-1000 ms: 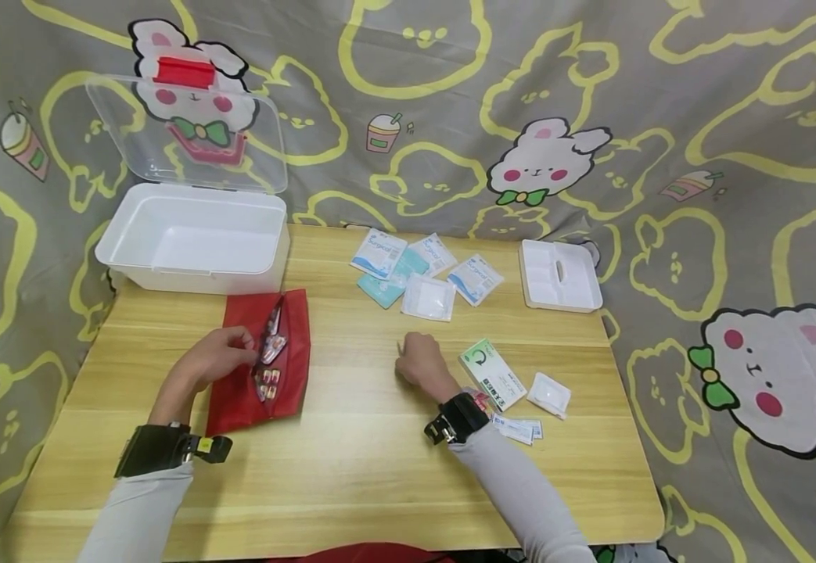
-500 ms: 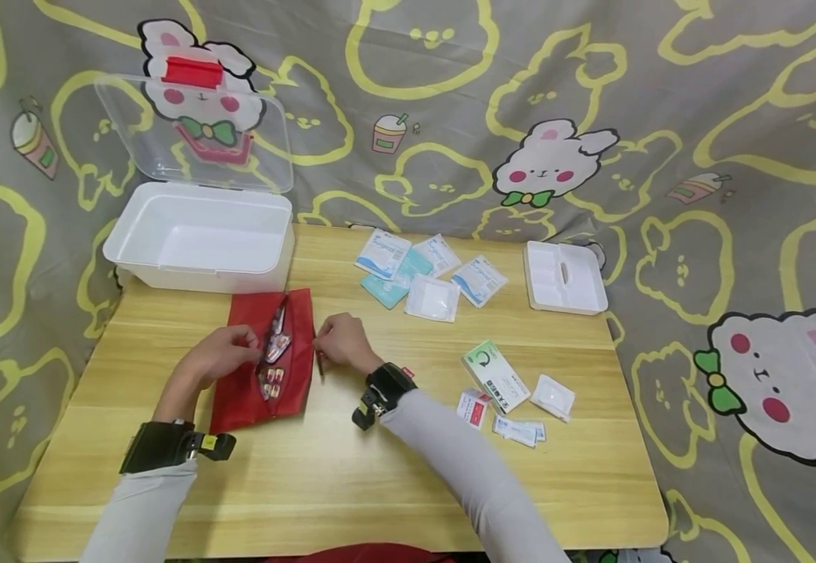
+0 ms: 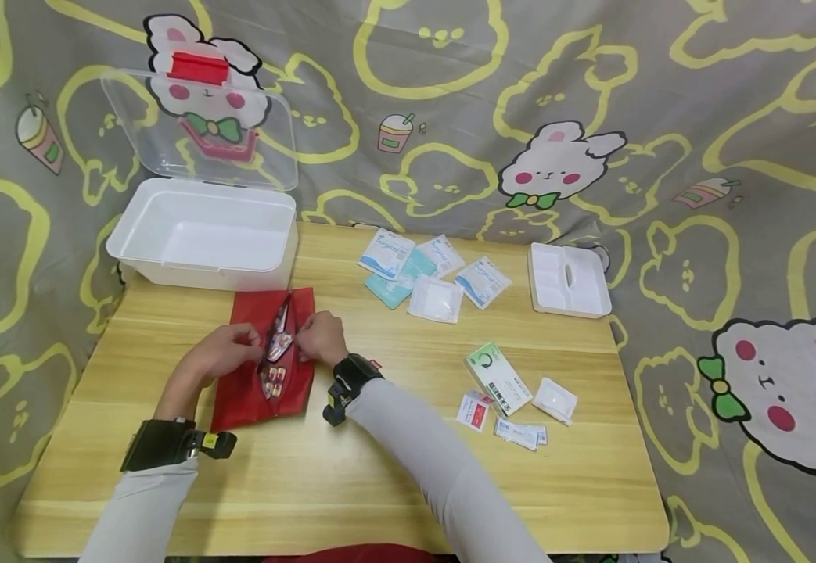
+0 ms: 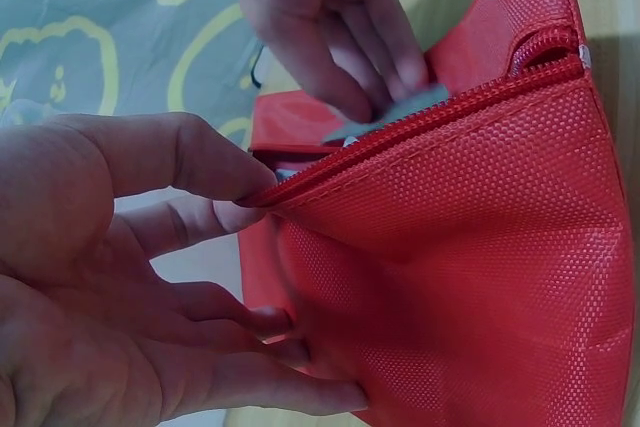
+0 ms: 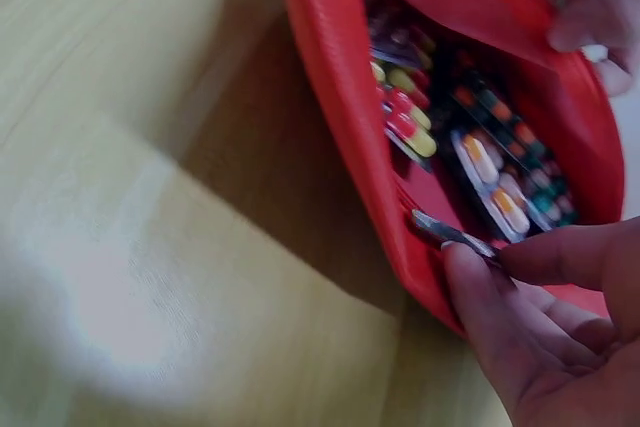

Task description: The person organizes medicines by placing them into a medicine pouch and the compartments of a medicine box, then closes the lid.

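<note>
At left of desk, left hand pinches red pouch lip; right hand pinches thin item at mouth. Wide mouth, edge-on item should prevent snagging.

"Surgical" on blue-white pkt; Chinese chars., too sm. to read, on green-white box

free: tabletop, head-view centre | obstacles: white box, upper left; packets, upper centre; right sleeve, lower centre | pouch mouth: flanked by left hand, right hand
</note>
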